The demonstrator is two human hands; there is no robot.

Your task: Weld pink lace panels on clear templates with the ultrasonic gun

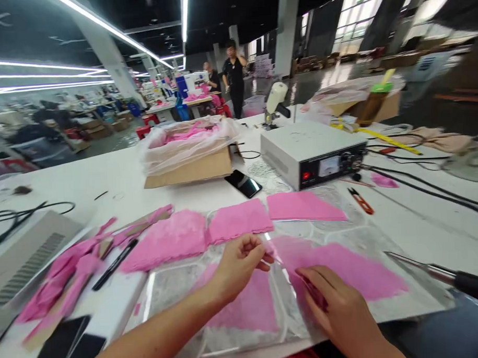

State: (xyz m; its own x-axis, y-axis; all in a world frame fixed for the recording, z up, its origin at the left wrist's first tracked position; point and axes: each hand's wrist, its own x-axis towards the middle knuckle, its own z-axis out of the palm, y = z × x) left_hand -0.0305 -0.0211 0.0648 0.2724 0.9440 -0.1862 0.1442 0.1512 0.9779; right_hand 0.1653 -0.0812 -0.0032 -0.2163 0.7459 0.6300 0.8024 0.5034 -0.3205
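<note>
My left hand (242,260) is closed, its thumb and fingertips pinching the corner of a thin, sheer pink fabric piece (290,247). My right hand (339,303) is closed on the same fabric at its lower side, with a dark pink fold showing between thumb and fingers. Below lies a clear template sheet (168,286) over the table. Flat pink panels (355,269) rest on it, one to the right and another (243,304) partly under my left forearm. Beyond my hands are pink fabric stacks (182,230), (240,219) and a smooth pink piece (302,205).
A pointed hot-tip tool (430,269) lies at right, near thread snips (361,201). Behind stand a grey control box (308,145), a phone (244,183) and a plastic-lined carton (191,167). Pink scraps (58,282) and a black marker (114,264) lie left. People stand far back.
</note>
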